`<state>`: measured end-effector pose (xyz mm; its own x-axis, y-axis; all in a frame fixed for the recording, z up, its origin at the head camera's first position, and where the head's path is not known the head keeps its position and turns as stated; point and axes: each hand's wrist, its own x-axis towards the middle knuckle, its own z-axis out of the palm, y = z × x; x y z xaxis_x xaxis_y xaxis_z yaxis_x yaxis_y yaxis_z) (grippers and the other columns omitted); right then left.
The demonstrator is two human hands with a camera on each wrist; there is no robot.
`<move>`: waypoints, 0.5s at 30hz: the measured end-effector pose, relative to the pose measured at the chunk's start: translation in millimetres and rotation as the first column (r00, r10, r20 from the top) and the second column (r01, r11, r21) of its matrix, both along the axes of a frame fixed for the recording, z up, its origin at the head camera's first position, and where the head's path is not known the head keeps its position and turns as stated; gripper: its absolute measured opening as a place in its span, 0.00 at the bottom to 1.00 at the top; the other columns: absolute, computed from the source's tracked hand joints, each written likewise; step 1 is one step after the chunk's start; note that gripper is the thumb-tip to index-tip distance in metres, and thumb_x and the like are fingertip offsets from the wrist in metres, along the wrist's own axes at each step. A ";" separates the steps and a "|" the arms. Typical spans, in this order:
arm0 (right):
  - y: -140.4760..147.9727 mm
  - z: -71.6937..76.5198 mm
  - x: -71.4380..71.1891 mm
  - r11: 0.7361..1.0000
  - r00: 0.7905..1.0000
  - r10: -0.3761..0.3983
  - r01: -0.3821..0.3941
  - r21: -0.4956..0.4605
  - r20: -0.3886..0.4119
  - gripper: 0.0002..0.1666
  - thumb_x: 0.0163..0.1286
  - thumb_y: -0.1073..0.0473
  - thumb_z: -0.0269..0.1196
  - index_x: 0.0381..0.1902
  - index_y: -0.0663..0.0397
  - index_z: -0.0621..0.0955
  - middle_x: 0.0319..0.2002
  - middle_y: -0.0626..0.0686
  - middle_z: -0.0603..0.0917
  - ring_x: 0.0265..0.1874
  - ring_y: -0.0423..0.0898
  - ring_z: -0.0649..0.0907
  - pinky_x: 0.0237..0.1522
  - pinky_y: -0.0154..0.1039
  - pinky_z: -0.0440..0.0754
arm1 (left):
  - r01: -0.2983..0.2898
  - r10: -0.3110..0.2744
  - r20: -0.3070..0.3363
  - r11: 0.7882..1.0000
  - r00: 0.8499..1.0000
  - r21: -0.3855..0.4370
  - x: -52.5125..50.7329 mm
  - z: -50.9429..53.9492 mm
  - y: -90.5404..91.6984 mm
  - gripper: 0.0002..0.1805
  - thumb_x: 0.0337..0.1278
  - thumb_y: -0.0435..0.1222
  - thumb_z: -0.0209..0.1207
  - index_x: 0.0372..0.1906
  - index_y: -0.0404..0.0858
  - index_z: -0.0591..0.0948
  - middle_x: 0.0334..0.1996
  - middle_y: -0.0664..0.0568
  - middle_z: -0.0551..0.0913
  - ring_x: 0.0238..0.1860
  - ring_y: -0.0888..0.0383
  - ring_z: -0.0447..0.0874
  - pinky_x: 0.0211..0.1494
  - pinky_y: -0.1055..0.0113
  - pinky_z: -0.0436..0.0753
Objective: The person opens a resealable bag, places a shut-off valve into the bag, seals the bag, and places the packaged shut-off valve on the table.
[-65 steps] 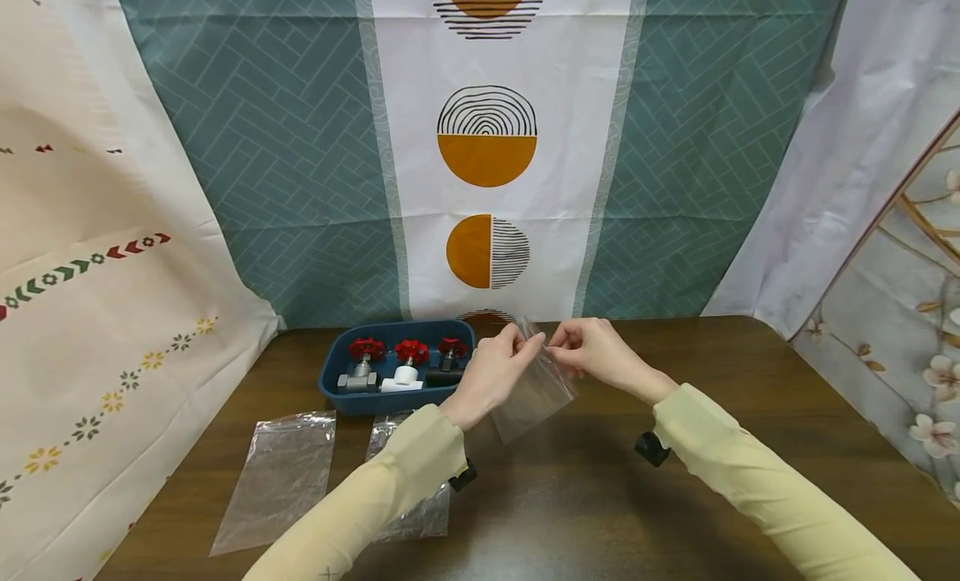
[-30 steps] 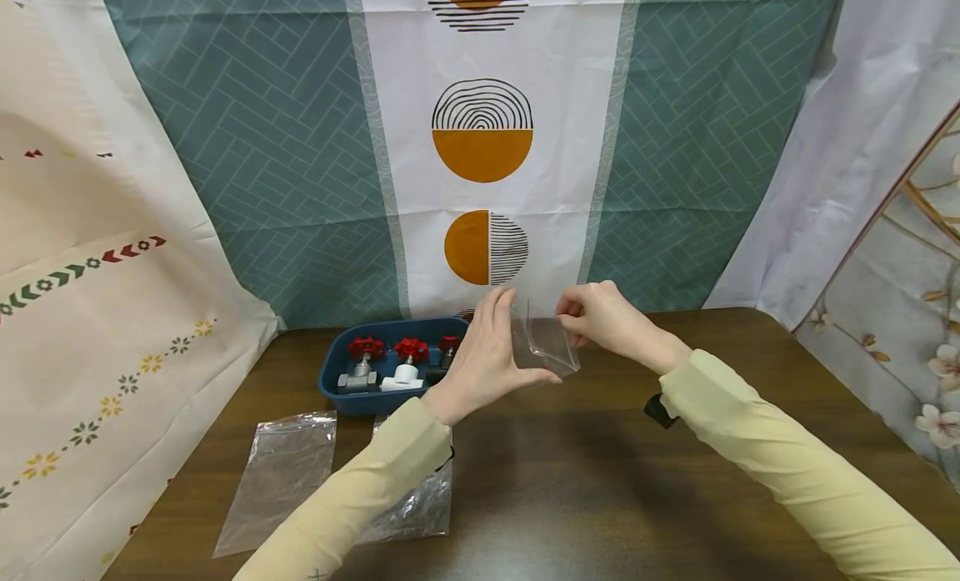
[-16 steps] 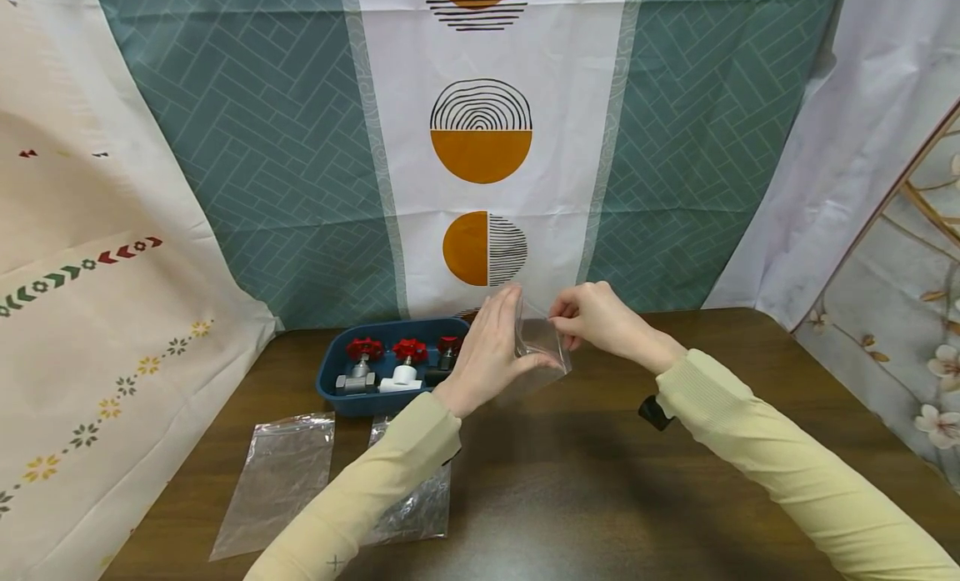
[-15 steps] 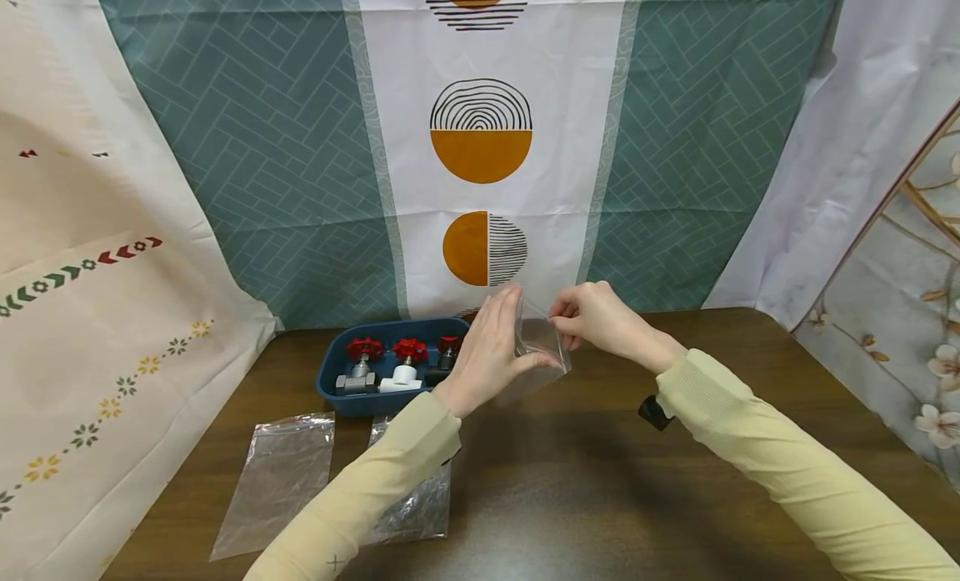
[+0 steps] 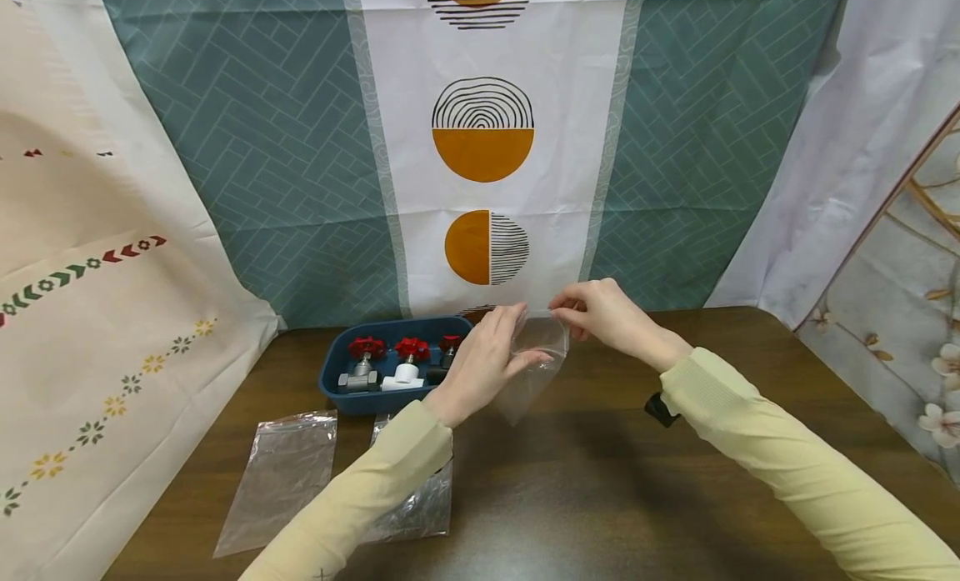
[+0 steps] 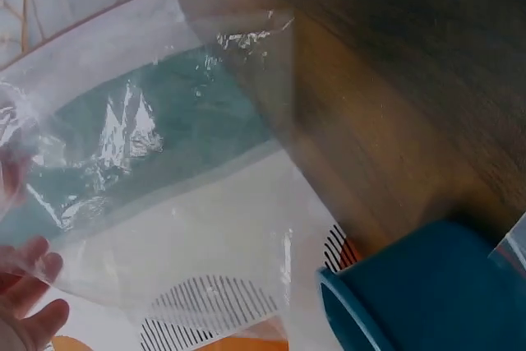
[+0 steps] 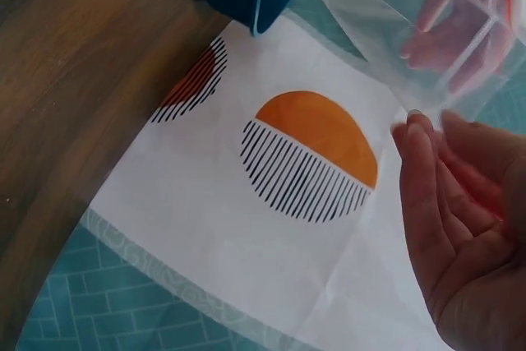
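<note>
In the head view a clear zip bag hangs above the table between both hands, its mouth spread apart. My right hand pinches the bag's upper right corner between thumb and fingers, which the right wrist view shows closely at the fingertips. My left hand is at the bag's left side, fingers fairly straight and thumb apart, touching the film. Through the clear film, left fingers show in the right wrist view. In the left wrist view the bag fills much of the frame, with fingertips at lower left.
A blue tray at the back holds valves with red handwheels: a metal one, a white one and a black one, partly hidden. Two flat clear bags lie on the wooden table, one partly under the left arm.
The left hand went from pinching the bag's top to spread fingers at its mouth. Since half a second ago, its fingertips have lowered slightly and the bag hangs more upright. The right hand still pinches the corner.
</note>
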<state>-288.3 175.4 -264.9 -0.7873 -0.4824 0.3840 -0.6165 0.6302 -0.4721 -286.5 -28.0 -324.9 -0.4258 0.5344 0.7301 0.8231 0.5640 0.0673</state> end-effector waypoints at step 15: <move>6.1 -13.2 23.7 0.984 0.988 0.148 -0.152 -0.092 -0.054 0.05 0.60 0.63 0.63 0.35 0.52 0.81 0.21 0.41 0.77 0.16 0.40 0.75 0.18 0.35 0.75 | -0.106 0.079 0.292 0.991 0.953 0.078 4.0 -1.9 -4.5 0.35 0.51 0.50 0.58 0.57 0.30 0.65 0.39 0.48 0.70 0.38 0.57 0.67 0.38 0.70 0.73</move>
